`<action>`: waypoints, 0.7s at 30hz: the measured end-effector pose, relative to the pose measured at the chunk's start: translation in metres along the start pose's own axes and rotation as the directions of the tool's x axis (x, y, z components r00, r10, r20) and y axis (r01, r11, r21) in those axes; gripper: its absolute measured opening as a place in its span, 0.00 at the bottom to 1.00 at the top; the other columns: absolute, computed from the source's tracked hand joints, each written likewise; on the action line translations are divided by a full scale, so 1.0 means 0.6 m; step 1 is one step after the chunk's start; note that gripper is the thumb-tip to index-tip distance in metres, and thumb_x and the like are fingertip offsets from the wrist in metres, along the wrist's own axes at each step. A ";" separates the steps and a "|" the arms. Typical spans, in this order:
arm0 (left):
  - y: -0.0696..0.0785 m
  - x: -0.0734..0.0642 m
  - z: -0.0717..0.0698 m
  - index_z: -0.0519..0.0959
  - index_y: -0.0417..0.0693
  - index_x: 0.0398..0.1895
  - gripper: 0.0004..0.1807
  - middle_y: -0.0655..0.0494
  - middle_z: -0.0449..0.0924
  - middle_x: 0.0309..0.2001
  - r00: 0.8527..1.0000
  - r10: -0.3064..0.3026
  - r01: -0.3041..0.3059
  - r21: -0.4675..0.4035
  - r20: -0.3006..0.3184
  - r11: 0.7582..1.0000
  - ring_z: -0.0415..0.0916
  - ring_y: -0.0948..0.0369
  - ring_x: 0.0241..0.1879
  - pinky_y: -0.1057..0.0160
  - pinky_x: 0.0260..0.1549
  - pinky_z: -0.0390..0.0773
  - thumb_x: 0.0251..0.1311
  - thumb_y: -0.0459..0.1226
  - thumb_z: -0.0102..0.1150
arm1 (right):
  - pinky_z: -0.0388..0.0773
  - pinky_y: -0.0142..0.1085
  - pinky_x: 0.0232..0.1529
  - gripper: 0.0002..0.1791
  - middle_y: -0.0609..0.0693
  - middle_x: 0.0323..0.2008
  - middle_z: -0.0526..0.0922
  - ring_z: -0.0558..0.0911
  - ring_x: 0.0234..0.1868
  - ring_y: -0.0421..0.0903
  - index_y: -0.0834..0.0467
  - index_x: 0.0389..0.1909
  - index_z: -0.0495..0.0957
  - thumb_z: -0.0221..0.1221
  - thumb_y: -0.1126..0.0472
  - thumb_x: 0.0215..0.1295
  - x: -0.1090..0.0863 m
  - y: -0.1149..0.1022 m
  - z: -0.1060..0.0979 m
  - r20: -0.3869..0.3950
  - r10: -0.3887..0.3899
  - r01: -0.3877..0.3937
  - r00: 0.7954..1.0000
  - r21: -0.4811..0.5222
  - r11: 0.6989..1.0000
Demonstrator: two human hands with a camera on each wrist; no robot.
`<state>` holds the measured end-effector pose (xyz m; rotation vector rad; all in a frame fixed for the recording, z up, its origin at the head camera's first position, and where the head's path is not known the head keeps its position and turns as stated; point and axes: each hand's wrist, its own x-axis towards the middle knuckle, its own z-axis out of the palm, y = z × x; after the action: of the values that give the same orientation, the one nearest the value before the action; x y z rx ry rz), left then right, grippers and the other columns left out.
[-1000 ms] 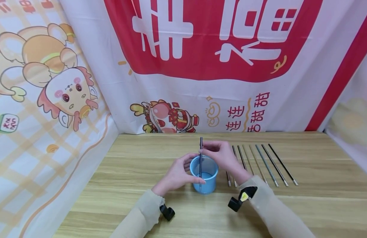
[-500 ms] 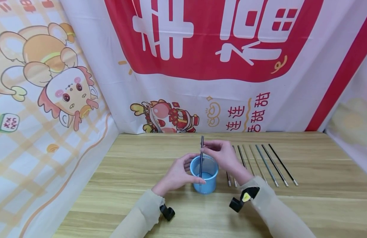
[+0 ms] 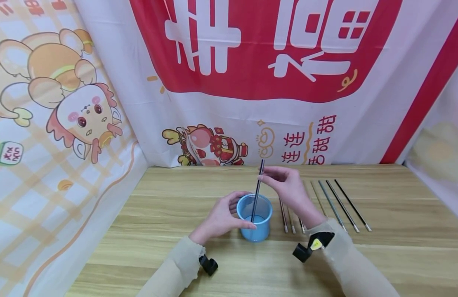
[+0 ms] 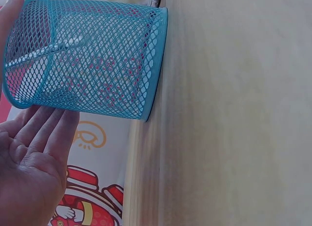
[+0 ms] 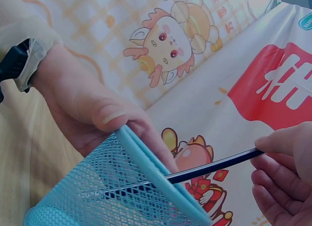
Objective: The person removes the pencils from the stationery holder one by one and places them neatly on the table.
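Note:
A light blue mesh pen holder (image 3: 256, 236) stands upright on the table. My left hand (image 3: 222, 218) grips it, with the thumb at the near rim and the fingers on the far side; in the left wrist view the fingers lie along the mesh wall (image 4: 97, 60). My right hand (image 3: 286, 187) pinches a dark pencil (image 3: 257, 189) near its upper end, between thumb and fingers. The pencil leans to the right, and its lower part is inside the pen holder. Through the mesh in the right wrist view, the pencil's (image 5: 209, 168) silvery lower end shows.
Several pencils lie in a row to the right of the pen holder, among them a blue-grey one (image 3: 332, 205) and a black one (image 3: 352, 205). My right forearm partly covers the row. A printed cloth (image 3: 229, 111) hangs behind the wooden table (image 3: 162, 185).
My right hand has moved up and to the right, and the pencil's top has tilted right and risen with it. The left hand and pen holder have stayed in place.

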<state>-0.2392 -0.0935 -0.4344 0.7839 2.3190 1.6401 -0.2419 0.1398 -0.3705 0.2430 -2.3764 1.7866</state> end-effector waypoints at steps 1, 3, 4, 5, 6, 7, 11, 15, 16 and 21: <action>0.000 0.000 0.000 0.71 0.57 0.69 0.46 0.63 0.76 0.63 1.000 0.000 0.000 -0.001 0.000 1.000 0.75 0.62 0.61 0.60 0.63 0.73 0.45 0.44 0.84 | 0.81 0.43 0.54 0.22 0.50 0.47 0.87 0.83 0.49 0.48 0.56 0.56 0.83 0.70 0.50 0.65 0.000 -0.001 -0.002 -0.008 -0.002 0.002 1.000 0.009 1.000; 0.001 0.000 0.000 0.71 0.58 0.70 0.46 0.63 0.76 0.63 1.000 -0.005 0.005 -0.003 0.001 1.000 0.74 0.62 0.61 0.60 0.63 0.73 0.45 0.44 0.84 | 0.82 0.41 0.52 0.22 0.50 0.47 0.86 0.83 0.49 0.48 0.56 0.56 0.83 0.70 0.50 0.65 0.000 -0.003 -0.006 -0.026 -0.003 0.004 1.000 0.037 0.999; 0.002 0.000 0.000 0.71 0.57 0.70 0.46 0.63 0.76 0.63 1.000 -0.009 0.009 -0.004 0.000 1.000 0.74 0.62 0.61 0.59 0.63 0.73 0.45 0.44 0.84 | 0.82 0.40 0.51 0.22 0.51 0.47 0.86 0.83 0.49 0.48 0.57 0.56 0.83 0.70 0.51 0.65 -0.001 -0.004 -0.009 -0.034 -0.004 0.006 0.999 0.052 0.999; 0.002 -0.001 0.000 0.71 0.57 0.70 0.46 0.62 0.76 0.63 1.000 -0.014 0.014 -0.007 0.001 1.000 0.74 0.62 0.61 0.59 0.63 0.73 0.45 0.44 0.84 | 0.82 0.37 0.50 0.23 0.51 0.48 0.86 0.83 0.49 0.48 0.57 0.56 0.83 0.70 0.51 0.65 -0.002 -0.005 -0.011 -0.044 -0.004 0.006 0.999 0.060 0.998; 0.003 -0.001 0.000 0.71 0.57 0.70 0.46 0.62 0.76 0.63 1.000 -0.019 0.019 -0.011 0.002 1.000 0.74 0.62 0.62 0.59 0.63 0.73 0.45 0.43 0.84 | 0.82 0.36 0.49 0.23 0.52 0.48 0.86 0.83 0.48 0.48 0.58 0.56 0.83 0.70 0.51 0.65 -0.003 -0.005 -0.013 -0.054 -0.004 0.008 0.999 0.067 0.998; 0.003 -0.002 0.000 0.71 0.57 0.70 0.46 0.62 0.76 0.63 1.000 -0.022 0.022 -0.013 0.002 1.000 0.74 0.61 0.61 0.59 0.63 0.73 0.45 0.43 0.84 | 0.83 0.34 0.48 0.23 0.52 0.48 0.86 0.83 0.48 0.48 0.58 0.56 0.83 0.70 0.51 0.65 -0.004 -0.006 -0.015 -0.064 -0.004 0.009 0.998 0.074 0.997; 0.004 -0.002 0.001 0.71 0.58 0.70 0.45 0.61 0.76 0.63 1.000 -0.021 0.021 -0.019 0.006 1.000 0.75 0.61 0.61 0.58 0.63 0.73 0.46 0.42 0.84 | 0.83 0.33 0.49 0.24 0.52 0.48 0.87 0.84 0.46 0.46 0.60 0.56 0.82 0.70 0.51 0.65 -0.006 -0.008 -0.031 -0.110 -0.031 0.043 0.993 0.114 0.993; 0.005 0.001 0.001 0.72 0.59 0.69 0.45 0.63 0.76 0.62 1.000 -0.018 0.018 -0.009 0.004 1.000 0.75 0.61 0.61 0.58 0.63 0.73 0.45 0.44 0.84 | 0.83 0.35 0.49 0.22 0.52 0.49 0.87 0.87 0.43 0.45 0.61 0.56 0.82 0.70 0.54 0.65 -0.004 -0.011 -0.054 -0.177 -0.066 0.099 0.982 0.186 0.978; 0.005 0.001 0.001 0.72 0.59 0.69 0.45 0.63 0.76 0.62 1.000 -0.017 0.017 -0.004 0.002 1.000 0.75 0.61 0.61 0.58 0.63 0.73 0.45 0.44 0.84 | 0.83 0.34 0.49 0.22 0.52 0.48 0.87 0.87 0.42 0.45 0.60 0.56 0.82 0.70 0.54 0.65 -0.005 -0.013 -0.060 -0.196 -0.063 0.103 0.979 0.198 0.975; 0.002 0.002 0.001 0.72 0.58 0.69 0.45 0.63 0.77 0.62 1.000 -0.018 0.018 0.005 -0.006 1.000 0.75 0.62 0.61 0.58 0.63 0.73 0.45 0.43 0.84 | 0.84 0.33 0.47 0.21 0.51 0.47 0.88 0.87 0.40 0.44 0.60 0.55 0.83 0.72 0.57 0.63 -0.007 -0.020 -0.092 -0.290 -0.056 0.143 0.955 0.286 0.948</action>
<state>-0.2393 -0.0918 -0.4332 0.7575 2.3289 1.6319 -0.2336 0.1897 -0.3449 0.1343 -1.8630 1.9845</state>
